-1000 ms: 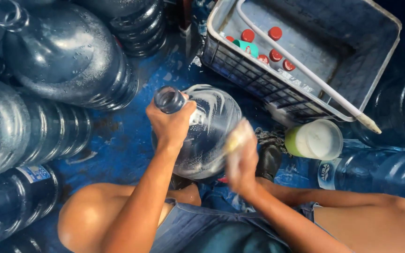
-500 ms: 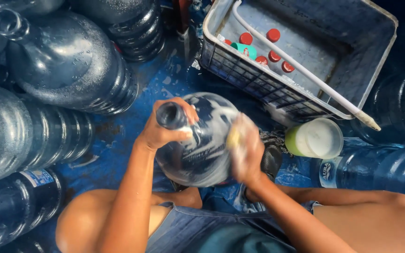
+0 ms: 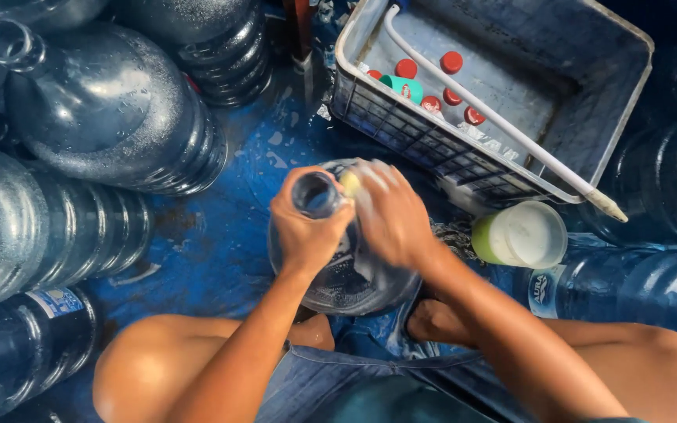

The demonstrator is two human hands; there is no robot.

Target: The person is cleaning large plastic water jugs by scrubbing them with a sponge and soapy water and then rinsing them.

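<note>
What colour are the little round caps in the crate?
Mostly red caps, plus one teal cap, lying in the grey crate. The head view shows them.

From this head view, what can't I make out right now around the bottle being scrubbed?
- Right hand: motion-blurred; the yellowish pad under it is mostly hidden by its fingers.
- Bottle: its near side is covered by both forearms, its neck by the left hand.
- Crate: the white pipe crosses the caps.
- Side bottles: cut off by the edges.
</note>
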